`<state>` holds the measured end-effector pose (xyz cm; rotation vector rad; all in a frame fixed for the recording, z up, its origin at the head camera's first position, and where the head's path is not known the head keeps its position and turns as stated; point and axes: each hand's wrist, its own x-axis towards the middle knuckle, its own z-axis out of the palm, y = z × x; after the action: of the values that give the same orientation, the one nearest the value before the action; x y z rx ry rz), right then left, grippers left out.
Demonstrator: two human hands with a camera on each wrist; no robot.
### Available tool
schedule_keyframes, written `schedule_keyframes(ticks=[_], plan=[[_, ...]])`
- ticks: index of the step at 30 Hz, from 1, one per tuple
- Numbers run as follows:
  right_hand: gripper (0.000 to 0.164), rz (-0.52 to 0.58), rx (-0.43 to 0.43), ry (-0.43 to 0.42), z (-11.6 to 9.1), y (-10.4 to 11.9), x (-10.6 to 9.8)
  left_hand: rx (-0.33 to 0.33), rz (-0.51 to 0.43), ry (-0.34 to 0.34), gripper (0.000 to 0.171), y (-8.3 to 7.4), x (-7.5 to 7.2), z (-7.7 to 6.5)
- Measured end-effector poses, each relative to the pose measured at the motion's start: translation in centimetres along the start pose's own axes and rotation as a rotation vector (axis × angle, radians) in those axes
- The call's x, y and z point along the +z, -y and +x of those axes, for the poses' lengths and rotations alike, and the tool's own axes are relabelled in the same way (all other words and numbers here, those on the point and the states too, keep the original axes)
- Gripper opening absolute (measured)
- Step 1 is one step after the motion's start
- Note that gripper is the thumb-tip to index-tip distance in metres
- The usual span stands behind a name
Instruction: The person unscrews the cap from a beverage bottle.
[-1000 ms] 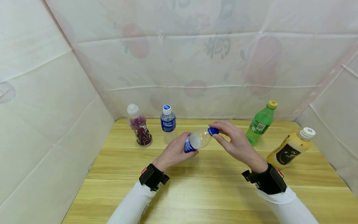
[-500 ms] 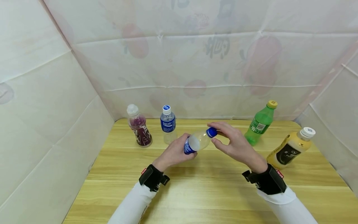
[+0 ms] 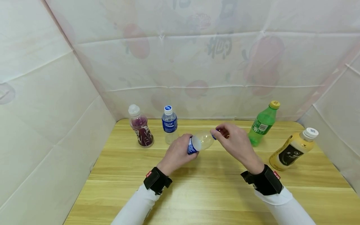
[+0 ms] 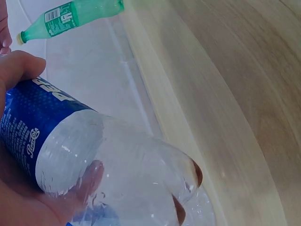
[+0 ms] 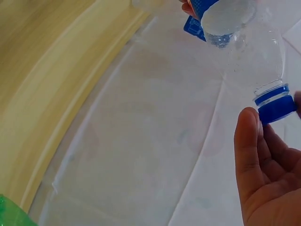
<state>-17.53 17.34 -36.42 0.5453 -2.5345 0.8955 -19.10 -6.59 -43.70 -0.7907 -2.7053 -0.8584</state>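
My left hand point(image 3: 177, 153) grips a clear plastic bottle point(image 3: 206, 140) round its blue label point(image 4: 42, 117), which reads PepsiCo in the left wrist view. It is tilted well over, its neck to the right, above the wooden table. A little brown liquid shows at the base of the bottle. With thumb and fingers my right hand point(image 3: 237, 145) pinches the blue bottle cap point(image 5: 276, 108), which sits on the neck. In the head view those fingers cover most of the cap.
Behind my left hand stand a purple-drink bottle point(image 3: 143, 134) and a Pocari Sweat bottle point(image 3: 169, 125). To the right are a green bottle point(image 3: 261, 125) and a yellow-drink bottle point(image 3: 288, 153) with a white cap. White sheeting point(image 3: 180, 62) rises behind the wooden table point(image 3: 197, 193).
My right thumb, apart from the cap half a second ago, now meets it, and the fingers have turned and curled over it. The left hand still holds the bottle, with little movement.
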Motion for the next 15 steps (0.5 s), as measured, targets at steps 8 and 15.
schedule_keyframes(ticks=[8,15], plan=[[0.018,0.008,-0.025,0.018,-0.20,-0.14,0.03,-0.003,0.018,0.016,0.067,0.13,0.09,0.04],[0.022,0.116,-0.084,0.064,-0.22,-0.31,-0.12,-0.007,-0.028,0.036,0.067,0.25,-0.11,0.01]])
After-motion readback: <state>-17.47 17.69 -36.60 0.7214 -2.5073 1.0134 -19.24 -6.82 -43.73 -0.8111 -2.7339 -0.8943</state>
